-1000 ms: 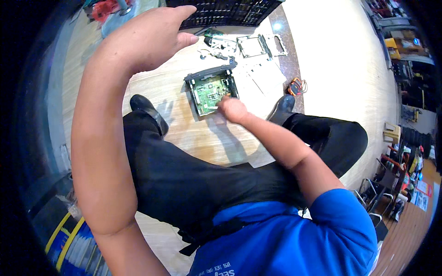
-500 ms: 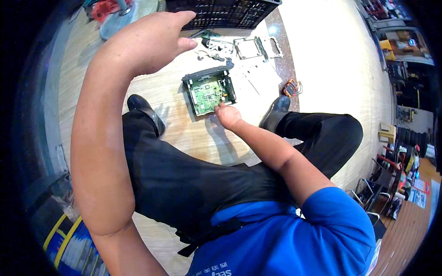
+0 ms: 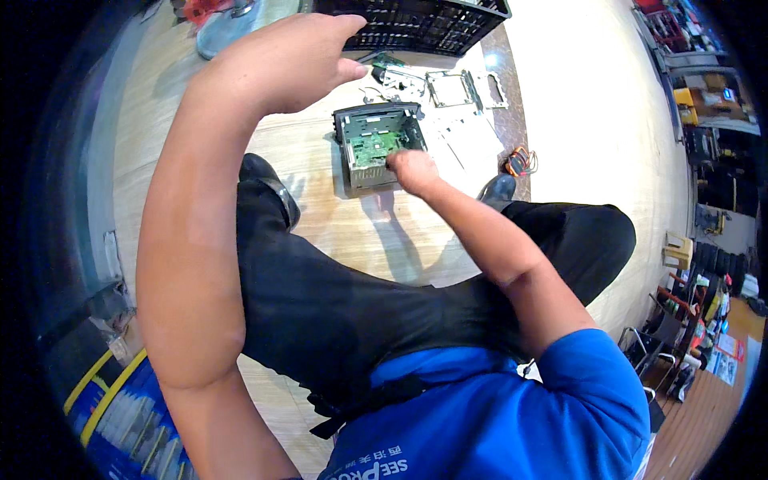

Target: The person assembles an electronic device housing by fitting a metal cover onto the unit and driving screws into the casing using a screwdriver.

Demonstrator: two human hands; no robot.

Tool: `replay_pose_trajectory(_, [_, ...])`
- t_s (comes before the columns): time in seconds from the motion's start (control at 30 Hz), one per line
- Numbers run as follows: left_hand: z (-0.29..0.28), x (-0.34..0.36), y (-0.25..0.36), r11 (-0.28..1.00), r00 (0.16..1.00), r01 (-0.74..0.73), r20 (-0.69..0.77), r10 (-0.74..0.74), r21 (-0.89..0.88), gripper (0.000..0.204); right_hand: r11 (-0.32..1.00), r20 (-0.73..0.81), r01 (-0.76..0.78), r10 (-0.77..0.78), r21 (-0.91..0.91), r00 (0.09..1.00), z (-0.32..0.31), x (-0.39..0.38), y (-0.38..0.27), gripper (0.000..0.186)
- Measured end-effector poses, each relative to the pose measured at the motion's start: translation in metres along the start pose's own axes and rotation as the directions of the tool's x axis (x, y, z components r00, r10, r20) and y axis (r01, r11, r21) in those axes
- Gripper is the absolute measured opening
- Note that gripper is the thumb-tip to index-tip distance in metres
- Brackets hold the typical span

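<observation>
An opened electronic unit [image 3: 372, 175] sits on the floor between my feet. It is a boxy metal case with slots in its near wall, a black panel along its far side and a green circuit board inside. My right hand [image 3: 414, 171] is closed at the near right edge of the case, and its fingertips are partly hidden. Raised close to the camera, my left hand [image 3: 308, 62] has its thumb and forefinger spread apart, with nothing seen between them. It is over the floor to the far left of the unit, not touching it.
Beyond the unit stands a black plastic crate [image 3: 424, 28]. Loose metal frames [image 3: 452, 88] and a pale flat plate [image 3: 472, 138] lie to its right. A bundle of orange and black wires [image 3: 520, 162] rests near my right shoe [image 3: 500, 190]. A bluish round base [image 3: 228, 32] stands far left.
The unit has tilted or turned, and more of its near slotted wall shows. My right hand has closed at its edge. My left hand stays raised and spread. The whole view has shifted slightly.
</observation>
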State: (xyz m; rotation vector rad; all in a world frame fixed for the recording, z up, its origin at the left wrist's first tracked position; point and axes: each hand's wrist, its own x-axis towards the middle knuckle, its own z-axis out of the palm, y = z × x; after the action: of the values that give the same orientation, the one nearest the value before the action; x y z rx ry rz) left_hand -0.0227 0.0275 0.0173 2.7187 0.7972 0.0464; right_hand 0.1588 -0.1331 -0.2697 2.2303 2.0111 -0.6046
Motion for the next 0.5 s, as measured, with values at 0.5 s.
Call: replay_pose_trajectory(0.5, [-0.007,-0.007,0.000,0.997,0.997,0.075,-0.011,-0.075,-0.011,0.058,0.972,0.272,0.224,-0.235,0.073,0.933,-0.069,0.036,-0.005,0.023])
